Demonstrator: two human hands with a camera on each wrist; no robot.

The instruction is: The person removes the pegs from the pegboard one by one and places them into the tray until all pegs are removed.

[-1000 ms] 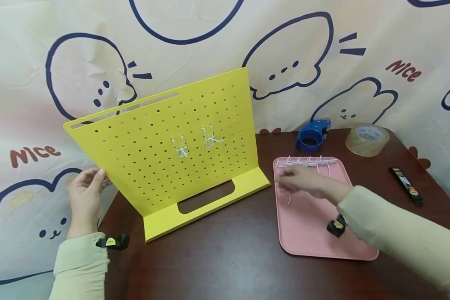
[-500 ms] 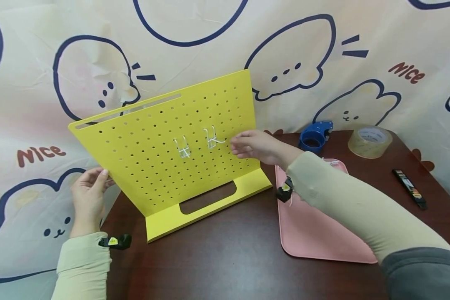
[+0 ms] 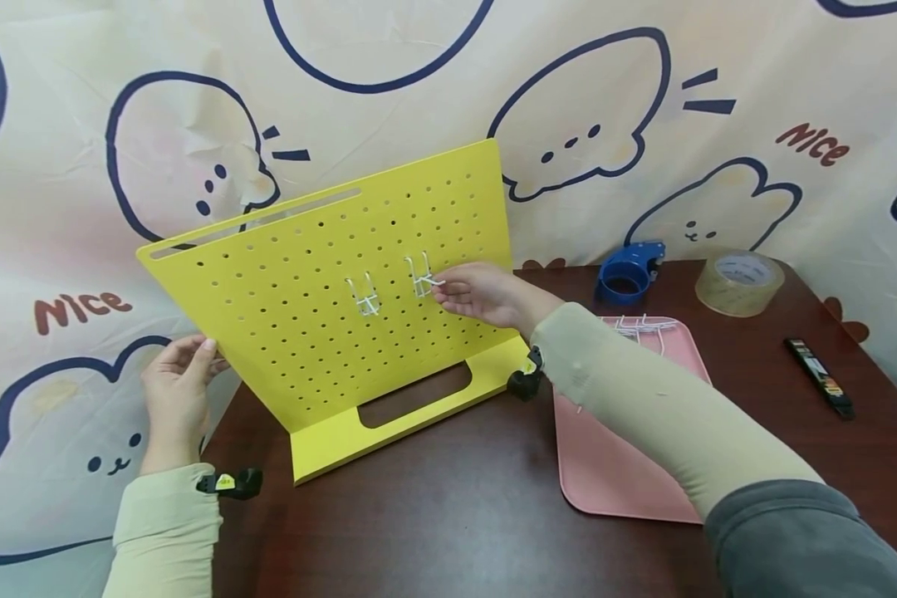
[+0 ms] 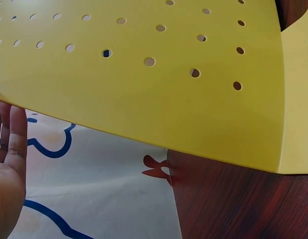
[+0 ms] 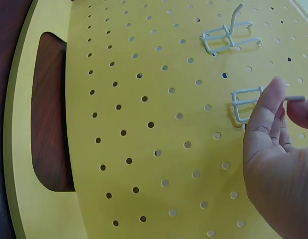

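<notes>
A yellow pegboard (image 3: 299,324) leans back on its flat base, with two white wire hooks mounted near its middle. My left hand (image 3: 179,386) grips the board's left edge, thumb in front; the fingers behind it are partly hidden. In the left wrist view only part of that hand (image 4: 9,149) shows, against the edge. The right-hand wire hook (image 3: 421,278) has its prong between the thumb and forefinger of my right hand (image 3: 486,295). Seen from the right wrist, that hand (image 5: 275,149) covers part of this hook (image 5: 239,105). The left-hand wire hook (image 3: 364,296) hangs untouched beside it.
A pink tray (image 3: 620,465) lies right of the board, partly under my right arm, with several white wire hooks (image 3: 646,326) along its far end. Behind stand a blue tape dispenser (image 3: 624,278) and a clear tape roll (image 3: 736,286). A slim black packet (image 3: 818,378) lies far right.
My right hand has moved left from over the tray to the pegboard and now pinches the right-hand hook's prong. The left hand keeps its grip on the board's edge.
</notes>
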